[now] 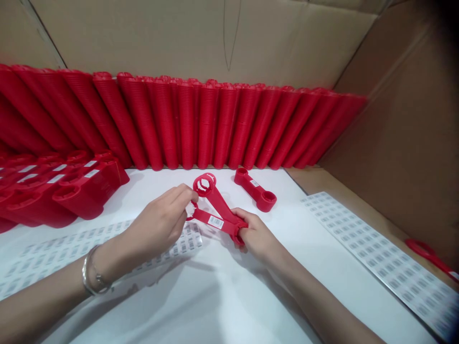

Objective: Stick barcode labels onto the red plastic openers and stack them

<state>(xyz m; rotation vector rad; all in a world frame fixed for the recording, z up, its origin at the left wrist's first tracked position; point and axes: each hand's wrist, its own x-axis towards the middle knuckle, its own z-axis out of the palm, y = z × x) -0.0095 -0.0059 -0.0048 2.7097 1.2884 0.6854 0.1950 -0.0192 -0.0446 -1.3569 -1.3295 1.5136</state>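
My right hand [256, 234] grips the near ends of two red plastic double-ring pieces, which fan apart toward the left. The lower piece, a labelled double-ring piece [203, 216], carries a white barcode sticker [215, 222]. Above it, the other double-ring piece [220, 203] points up and away, its open ring showing. My left hand [161, 215] is closed at the far ring of the labelled piece; its fingertips are partly hidden. Just beyond my right hand, a short stack of the same red pieces [255, 189] with a sticker lies on the white surface [201, 296].
Tall stacks of red pieces [206, 126] line the back by a cardboard wall [172, 38]. Labelled stacks [89, 191] stand at left. Barcode sticker sheets lie under my left arm [186, 241] and at right [380, 258]. Another red piece [430, 255] is at far right.
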